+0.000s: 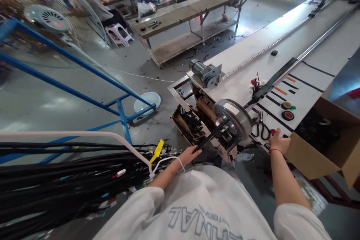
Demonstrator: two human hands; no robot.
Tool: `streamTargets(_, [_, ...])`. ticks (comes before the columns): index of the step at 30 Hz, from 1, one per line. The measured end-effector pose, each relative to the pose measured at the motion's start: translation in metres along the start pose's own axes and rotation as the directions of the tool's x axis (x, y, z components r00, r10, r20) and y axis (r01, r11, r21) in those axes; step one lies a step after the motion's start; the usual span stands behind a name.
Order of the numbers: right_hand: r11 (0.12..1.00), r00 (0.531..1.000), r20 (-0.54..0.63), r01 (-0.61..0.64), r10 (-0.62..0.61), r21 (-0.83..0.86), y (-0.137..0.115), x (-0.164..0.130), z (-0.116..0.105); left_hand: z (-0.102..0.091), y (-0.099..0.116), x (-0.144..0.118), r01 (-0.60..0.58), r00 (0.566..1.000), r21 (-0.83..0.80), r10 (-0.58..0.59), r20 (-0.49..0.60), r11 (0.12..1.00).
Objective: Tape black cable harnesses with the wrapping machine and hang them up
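Nearest, at left: thick cable bundle (56, 180) with yellow tag (156, 150), white cord looped over left wrist; snag risk if arm pulls away. Left hand (189, 154) fingers loosely closed on thin black strap (209, 139) running up to drum (233, 118); finger pinch likely if drum turns. Right hand (279, 143) on surface (315, 82) edge, grip cannot tell, just beside scissors (262, 129); blades could nick. Cardboard box (326, 146) overhangs edge, may tip.
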State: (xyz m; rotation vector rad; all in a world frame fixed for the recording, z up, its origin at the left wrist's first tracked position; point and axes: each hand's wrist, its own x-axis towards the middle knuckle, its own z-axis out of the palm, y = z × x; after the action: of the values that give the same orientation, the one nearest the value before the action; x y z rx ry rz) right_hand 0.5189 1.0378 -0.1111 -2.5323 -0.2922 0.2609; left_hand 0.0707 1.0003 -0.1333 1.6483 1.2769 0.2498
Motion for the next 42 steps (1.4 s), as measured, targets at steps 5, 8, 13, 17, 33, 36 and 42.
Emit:
streamTargets(5, [1.000,1.000,-0.009,-0.009,0.009,-0.011,-0.001,0.000,0.001,0.001,0.009,-0.006,-0.012,1.000,0.072,0.014,-0.019,0.997])
streamTargets(8, [1.000,1.000,-0.002,-0.014,0.014,-0.008,0.000,0.000,0.000,0.003,0.014,-0.006,0.014,0.997,0.043,-0.011,-0.082,0.999])
streamTargets(13, [1.000,1.000,0.008,-0.002,0.002,0.023,0.002,-0.001,-0.004,0.005,0.031,0.006,-0.007,0.990,0.002,0.007,-0.137,1.000])
streamTargets(17, [1.000,1.000,0.013,-0.003,0.003,0.027,0.004,0.001,-0.004,0.004,0.049,0.022,-0.040,0.992,-0.019,0.037,-0.123,0.999])
streamTargets(33, [1.000,1.000,0.003,-0.005,0.005,0.022,0.004,0.001,0.001,0.015,0.041,0.058,0.016,0.994,-0.124,-0.002,0.109,0.992])
streamTargets(36, [1.000,1.000,0.001,0.012,-0.012,0.021,0.006,0.003,0.003,0.008,0.014,0.049,0.063,0.973,0.054,-0.073,0.220,0.997])
streamTargets(42, [1.000,1.000,0.005,0.020,-0.020,0.021,0.008,0.005,0.004,-0.003,-0.003,0.006,0.024,0.998,-0.044,-0.021,0.061,0.999])
